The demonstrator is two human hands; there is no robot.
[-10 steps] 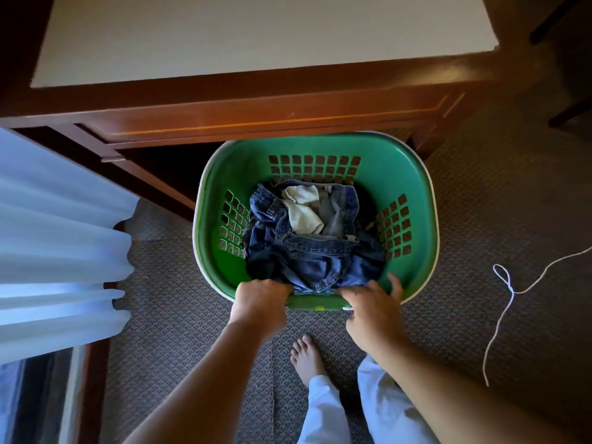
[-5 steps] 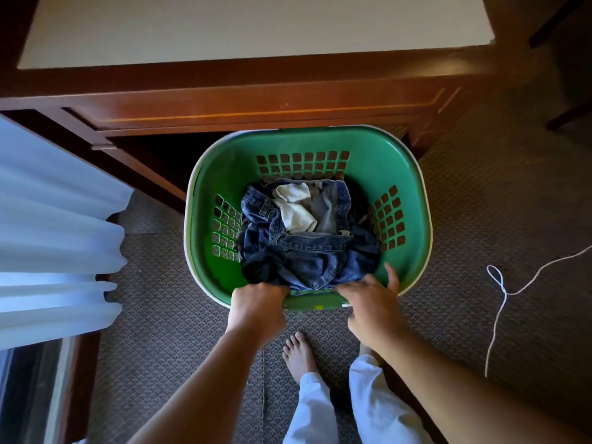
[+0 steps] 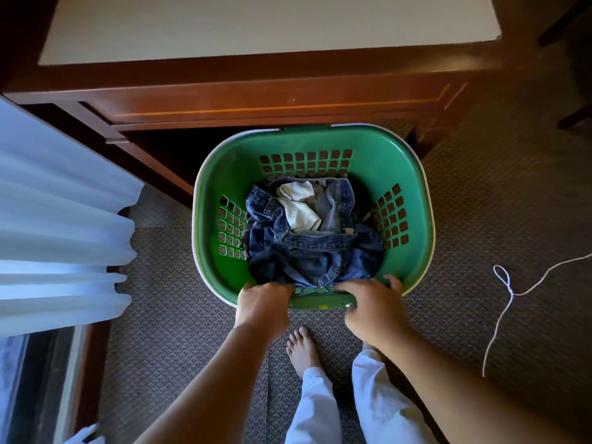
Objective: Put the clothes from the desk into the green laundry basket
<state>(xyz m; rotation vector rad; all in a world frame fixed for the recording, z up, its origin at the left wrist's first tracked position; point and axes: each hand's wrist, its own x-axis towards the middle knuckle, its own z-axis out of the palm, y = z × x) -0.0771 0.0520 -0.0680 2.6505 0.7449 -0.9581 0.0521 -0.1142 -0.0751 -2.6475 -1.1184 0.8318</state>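
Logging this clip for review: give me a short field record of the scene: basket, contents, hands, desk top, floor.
basket: green laundry basket on the carpet, in front of the desk
contents: blue jeans, white cloth on top
left hand: grips the near rim
right hand: grips the near rim
desk top: no clothes on the visible part
floor: white cord right of the basket

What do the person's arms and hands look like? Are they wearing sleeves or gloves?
No sleeves and no gloves. Both forearms are bare all the way down to the bottom of the picture. The left hand and right hand are bare too, and I can't see any rings, watch or bracelet. The only clothing on show is lower down: white trousers, with bare feet.
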